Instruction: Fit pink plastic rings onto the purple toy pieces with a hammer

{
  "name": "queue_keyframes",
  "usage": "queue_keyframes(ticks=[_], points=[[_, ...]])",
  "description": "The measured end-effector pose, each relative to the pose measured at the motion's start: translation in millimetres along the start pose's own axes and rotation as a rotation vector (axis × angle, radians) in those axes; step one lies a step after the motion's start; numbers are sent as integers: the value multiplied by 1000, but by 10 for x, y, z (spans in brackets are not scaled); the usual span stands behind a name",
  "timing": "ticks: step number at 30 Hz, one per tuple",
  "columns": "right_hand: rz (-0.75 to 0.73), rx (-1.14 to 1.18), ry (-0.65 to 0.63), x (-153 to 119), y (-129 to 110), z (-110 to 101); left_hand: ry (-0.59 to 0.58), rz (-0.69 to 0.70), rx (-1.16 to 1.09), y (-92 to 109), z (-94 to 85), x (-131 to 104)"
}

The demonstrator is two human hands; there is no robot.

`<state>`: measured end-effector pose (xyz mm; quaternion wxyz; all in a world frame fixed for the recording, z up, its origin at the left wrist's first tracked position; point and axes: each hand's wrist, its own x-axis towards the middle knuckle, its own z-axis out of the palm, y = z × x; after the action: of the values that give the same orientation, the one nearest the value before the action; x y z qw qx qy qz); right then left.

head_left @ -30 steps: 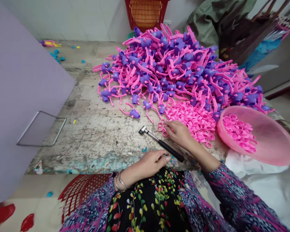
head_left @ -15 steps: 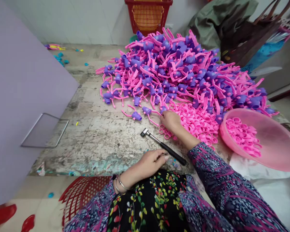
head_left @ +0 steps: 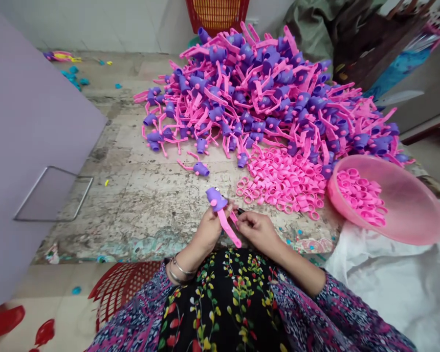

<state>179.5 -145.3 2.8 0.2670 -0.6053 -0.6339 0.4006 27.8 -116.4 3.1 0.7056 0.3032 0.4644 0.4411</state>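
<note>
My left hand holds a purple and pink piece above the front part of the table, its pink arms pointing down toward me. Close on the right, my right hand has its fingers closed at one of the pink arms; a small black end shows by its fingertips. The hammer is mostly hidden behind the hands and the piece. Beyond them lies a big heap of purple and pink pieces, with loose pink rings in front of it. One separate piece lies left of the rings.
A pink bowl with pink rings stands at the right, beside white cloth. On the left is a lilac panel with a wire handle. A red basket is at the back, another below the table edge.
My right hand has drawn back from the heap toward my left hand. A purple and pink piece is now in my left hand, which has risen. The hammer no longer shows in full.
</note>
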Motion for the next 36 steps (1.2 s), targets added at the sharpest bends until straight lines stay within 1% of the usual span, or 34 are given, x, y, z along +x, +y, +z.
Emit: queue_keyframes(ticks=[2,3,4,6,8,10,13,17,23,28,36], points=[[-44,34,-64,-60,21,2,-12,-20,18,-3,12,-20],[-72,23,-70,-58,37,-29,-11,-14,19,-3,15,-25],[-97,-22,-49,-38,56,-75,-2,-6,9,-1,17,-27],[-122,-220,56,36,96,-183,35,8,-31,7,19,-26],[-97,-496,164,125,130,-270,66,10,-62,15,24,-29],[-59,-729,208,202,152,-309,85,3,-70,16,30,-37],[-35,-915,226,274,174,-292,101,4,-75,8,34,-46],[-26,-955,231,313,215,-256,120,17,-85,3,26,-38],[-21,-953,253,362,249,-296,114,9,-86,-29,6,-14],[-24,-984,237,435,259,-299,88,-6,-86,-60,4,-8],[-29,-1001,226,500,287,-289,110,-20,-96,-38,16,-19]])
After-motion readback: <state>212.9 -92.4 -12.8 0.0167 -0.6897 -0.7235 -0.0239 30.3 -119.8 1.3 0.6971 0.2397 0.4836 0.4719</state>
